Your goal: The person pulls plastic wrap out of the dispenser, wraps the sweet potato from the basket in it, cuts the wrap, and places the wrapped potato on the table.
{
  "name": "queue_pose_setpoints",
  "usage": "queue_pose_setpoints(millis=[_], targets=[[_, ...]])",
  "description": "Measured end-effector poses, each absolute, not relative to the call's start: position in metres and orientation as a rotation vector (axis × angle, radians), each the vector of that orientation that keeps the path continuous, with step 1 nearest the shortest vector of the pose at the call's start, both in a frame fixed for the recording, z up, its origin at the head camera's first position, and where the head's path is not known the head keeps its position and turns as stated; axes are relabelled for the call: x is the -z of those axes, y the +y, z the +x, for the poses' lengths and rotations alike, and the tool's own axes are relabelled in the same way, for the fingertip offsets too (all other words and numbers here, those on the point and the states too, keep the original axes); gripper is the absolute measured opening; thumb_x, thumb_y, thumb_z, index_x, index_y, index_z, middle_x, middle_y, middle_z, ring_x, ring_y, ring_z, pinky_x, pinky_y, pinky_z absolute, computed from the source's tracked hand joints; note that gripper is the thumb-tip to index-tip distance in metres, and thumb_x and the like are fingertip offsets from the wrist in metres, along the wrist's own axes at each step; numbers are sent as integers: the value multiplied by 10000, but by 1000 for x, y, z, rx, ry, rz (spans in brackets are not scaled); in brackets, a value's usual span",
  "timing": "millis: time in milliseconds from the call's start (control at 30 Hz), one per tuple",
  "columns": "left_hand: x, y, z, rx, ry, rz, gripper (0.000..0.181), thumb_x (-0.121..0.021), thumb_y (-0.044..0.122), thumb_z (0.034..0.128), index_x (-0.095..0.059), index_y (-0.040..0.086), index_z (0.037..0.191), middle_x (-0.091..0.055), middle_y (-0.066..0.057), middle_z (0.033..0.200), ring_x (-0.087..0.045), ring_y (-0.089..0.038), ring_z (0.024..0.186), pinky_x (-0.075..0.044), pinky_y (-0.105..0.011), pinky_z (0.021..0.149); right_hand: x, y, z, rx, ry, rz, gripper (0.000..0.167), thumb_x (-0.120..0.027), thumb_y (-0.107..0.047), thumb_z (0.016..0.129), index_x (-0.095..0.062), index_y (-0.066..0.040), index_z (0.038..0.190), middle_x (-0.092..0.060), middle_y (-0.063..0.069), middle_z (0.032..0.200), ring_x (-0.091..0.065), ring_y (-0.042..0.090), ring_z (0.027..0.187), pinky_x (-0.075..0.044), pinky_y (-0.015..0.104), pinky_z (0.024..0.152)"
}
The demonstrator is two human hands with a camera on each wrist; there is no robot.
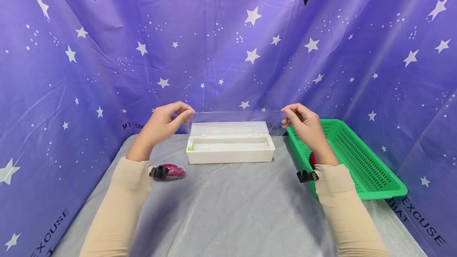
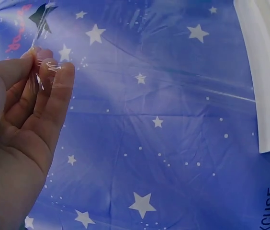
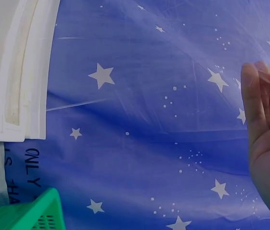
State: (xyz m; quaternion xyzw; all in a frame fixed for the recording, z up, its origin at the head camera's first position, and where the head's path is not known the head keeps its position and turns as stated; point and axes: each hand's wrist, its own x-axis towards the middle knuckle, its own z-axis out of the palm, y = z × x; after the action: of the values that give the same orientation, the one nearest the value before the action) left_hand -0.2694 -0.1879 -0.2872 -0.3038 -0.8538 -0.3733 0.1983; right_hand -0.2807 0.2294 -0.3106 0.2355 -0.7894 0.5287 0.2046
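Note:
A clear sheet of cling film (image 1: 238,112) is stretched between both raised hands above the back of the table. My left hand (image 1: 165,121) pinches one corner between thumb and fingertips; in the left wrist view the film (image 2: 53,67) gathers in creases there. At the other corner, my right hand (image 1: 304,124) pinches the film in the same way. Below and between the hands stands a white cling film dispenser box (image 1: 231,156) with its lid (image 1: 229,128) raised. On its front left edge sits a small green slider (image 1: 191,148).
Near the left wrist lies a purple, elongated item (image 1: 176,171) wrapped in clear film. A green plastic basket (image 1: 371,165) stands at the right under the right forearm, with a red thing (image 1: 312,159) partly hidden inside. A starry purple curtain (image 1: 228,70) surrounds the grey-covered table (image 1: 228,209).

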Motion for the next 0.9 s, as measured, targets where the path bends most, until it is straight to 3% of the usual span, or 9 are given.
queue_pose_setpoints(millis=[367,900], targets=[[302,-197,-255,1253,-2513,-917,158,-595,235,1031,-700,125,1073,-673,-47,881,-693,-207,768,-583,-316,736,319,241,-269,-1624,-2340,795,213,-567,-173,1042,-643,19,1092,-617,201,815,-656,332,706,-587,376,670],[337,-197,-263,1392,-2582,-860,167,-610,261,1023,-707,130,1060,-678,-45,931,-687,-264,831,-588,-335,743,353,239,-279,-1561,-2484,743,227,-575,-184,1039,-656,10,1125,-639,219,880,-655,249,748,-584,351,678]])
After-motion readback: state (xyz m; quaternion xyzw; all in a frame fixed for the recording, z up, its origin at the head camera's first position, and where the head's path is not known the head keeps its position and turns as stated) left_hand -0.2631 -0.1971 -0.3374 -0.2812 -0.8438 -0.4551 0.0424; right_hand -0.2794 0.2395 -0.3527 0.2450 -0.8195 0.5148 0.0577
